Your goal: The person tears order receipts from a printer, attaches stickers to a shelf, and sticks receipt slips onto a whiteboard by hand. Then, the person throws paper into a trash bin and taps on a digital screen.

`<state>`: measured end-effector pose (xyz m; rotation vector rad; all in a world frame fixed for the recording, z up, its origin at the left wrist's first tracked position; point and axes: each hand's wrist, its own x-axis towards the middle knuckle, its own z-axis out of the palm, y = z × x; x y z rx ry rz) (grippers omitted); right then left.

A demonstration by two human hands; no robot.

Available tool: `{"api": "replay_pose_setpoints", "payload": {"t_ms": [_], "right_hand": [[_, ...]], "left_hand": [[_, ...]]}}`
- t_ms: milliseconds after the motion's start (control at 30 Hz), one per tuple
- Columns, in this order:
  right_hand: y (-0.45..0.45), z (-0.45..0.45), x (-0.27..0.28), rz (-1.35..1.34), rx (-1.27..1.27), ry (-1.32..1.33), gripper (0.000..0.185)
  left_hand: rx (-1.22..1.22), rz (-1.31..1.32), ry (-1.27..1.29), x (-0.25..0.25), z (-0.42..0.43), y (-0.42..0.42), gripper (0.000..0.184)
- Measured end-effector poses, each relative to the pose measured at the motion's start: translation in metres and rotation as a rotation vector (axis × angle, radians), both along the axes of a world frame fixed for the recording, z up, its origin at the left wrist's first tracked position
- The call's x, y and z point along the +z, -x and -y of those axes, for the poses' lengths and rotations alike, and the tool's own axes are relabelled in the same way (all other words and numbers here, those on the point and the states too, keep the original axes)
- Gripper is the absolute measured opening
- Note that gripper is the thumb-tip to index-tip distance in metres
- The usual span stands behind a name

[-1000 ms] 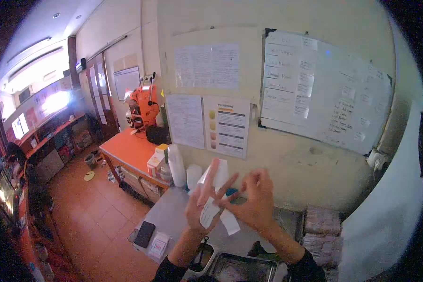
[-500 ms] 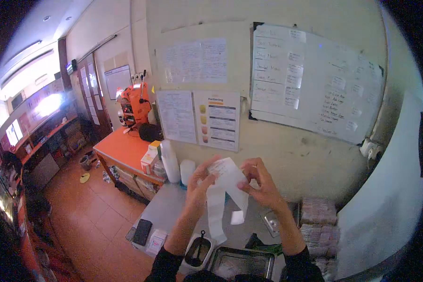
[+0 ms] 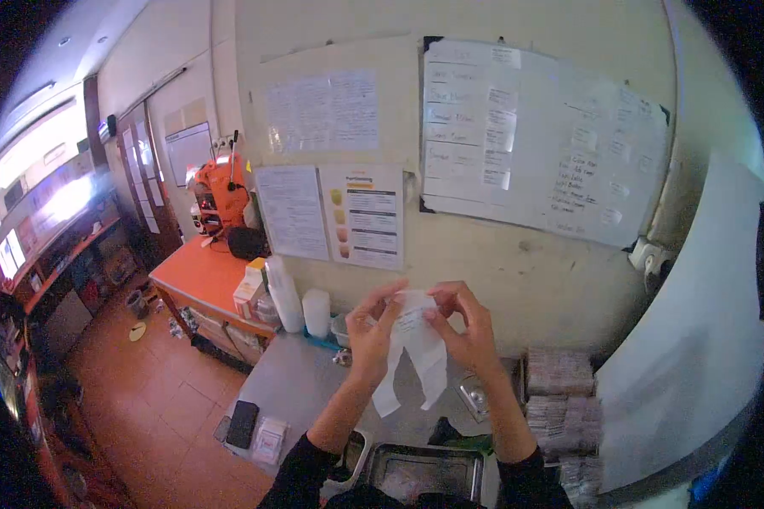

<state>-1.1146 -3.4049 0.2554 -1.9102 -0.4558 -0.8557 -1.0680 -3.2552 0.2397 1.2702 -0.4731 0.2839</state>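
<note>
Cream-coloured wall (image 3: 526,293) is filling much of the view in front of you, and a grey metal table (image 3: 297,373) is standing against it, below your hands. A whiteboard (image 3: 539,161) with handwriting and stuck-on slips is hanging at the upper right. To the left, an orange-topped table (image 3: 197,273) is supporting an orange machine (image 3: 222,193) near the wall. Stacked bundles (image 3: 564,411) are sitting beyond your right forearm, and a rectangular metal tray (image 3: 429,448) is lying near you, between your sleeves. A tall white stack (image 3: 284,297) is standing at the back left of the metal table. Your left hand (image 3: 370,335) and right hand (image 3: 467,329) are rising near each other above the table. You are holding a white paper strip (image 3: 414,324) between them: each hand is pinching its upper part between thumb and fingers, while two lengths of it are hanging apart, pointing down over the metal. Faint print is showing near the top. At the table's left edge, a dark phone (image 3: 243,424) is lying just beside a small pale packet (image 3: 270,441).
</note>
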Motion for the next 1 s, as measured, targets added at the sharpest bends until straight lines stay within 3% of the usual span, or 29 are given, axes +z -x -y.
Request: {"api": "replay_pose_setpoints", "payload": {"t_ms": [167,233,367,533,600,700,833,900,1000], "right_hand": [[0.002,-0.002,0.006,0.014,-0.068,0.003,0.021],[0.002,-0.002,0.006,0.002,-0.081,0.029,0.022],[0.003,0.004,0.003,-0.019,-0.009,0.05,0.022],[-0.006,0.013,-0.013,0.105,-0.053,0.161,0.023],[-0.006,0.011,-0.019,0.236,-0.261,0.326,0.022],[-0.002,0.009,-0.02,0.396,-0.37,0.529,0.02],[0.003,0.01,-0.022,0.385,-0.354,0.578,0.017],[-0.001,0.019,-0.021,0.291,-0.125,0.058,0.015],[-0.028,0.058,0.023,0.338,-0.277,-0.091,0.041]], "left_hand": [[-0.128,-0.09,0.048,-0.004,0.004,-0.002,0.025],[-0.079,-0.036,-0.133,-0.007,0.003,-0.007,0.025],[-0.051,-0.025,-0.193,-0.003,0.003,-0.003,0.026],[-0.192,-0.16,0.042,-0.019,0.011,-0.009,0.024],[-0.191,-0.247,0.081,-0.02,0.013,-0.008,0.024],[-0.196,-0.377,0.183,-0.026,0.017,-0.011,0.023],[-0.197,-0.472,0.262,-0.029,0.015,-0.018,0.024],[-0.137,-0.521,0.237,-0.035,0.01,-0.029,0.025],[-0.053,-0.557,0.195,-0.05,-0.002,-0.041,0.027]]}}
